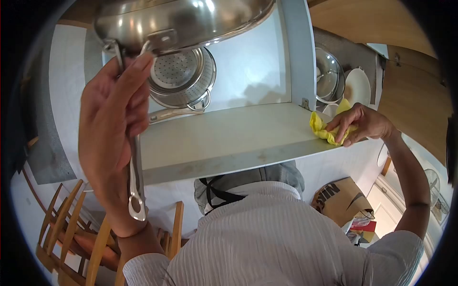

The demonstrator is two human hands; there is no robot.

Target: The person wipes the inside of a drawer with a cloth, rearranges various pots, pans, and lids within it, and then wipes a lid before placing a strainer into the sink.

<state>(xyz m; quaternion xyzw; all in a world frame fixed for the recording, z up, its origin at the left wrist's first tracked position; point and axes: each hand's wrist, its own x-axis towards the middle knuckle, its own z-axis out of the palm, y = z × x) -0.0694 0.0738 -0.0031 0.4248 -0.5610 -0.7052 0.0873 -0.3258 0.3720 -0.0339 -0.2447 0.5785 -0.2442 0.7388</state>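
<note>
My left hand [107, 114] is wrapped round the long handle of a shiny stainless steel pan [205, 26], raised at the upper left and cut off by the frame's top. At the right, my right hand [365, 125] grips a crumpled yellow cloth [318, 126], which touches the front board [248, 131] of a white cabinet near its corner. Below the raised pan, a perforated steamer pot [205, 76] sits inside the cabinet, with a metal handle [167, 114] sticking out beneath it.
Past the cabinet's side wall [300, 52], a glass lid [329, 74] and a white pan [359, 86] lie in another compartment. A brown paper bag [341, 198] stands low on the right. Wooden chairs [98, 248] crowd the lower left.
</note>
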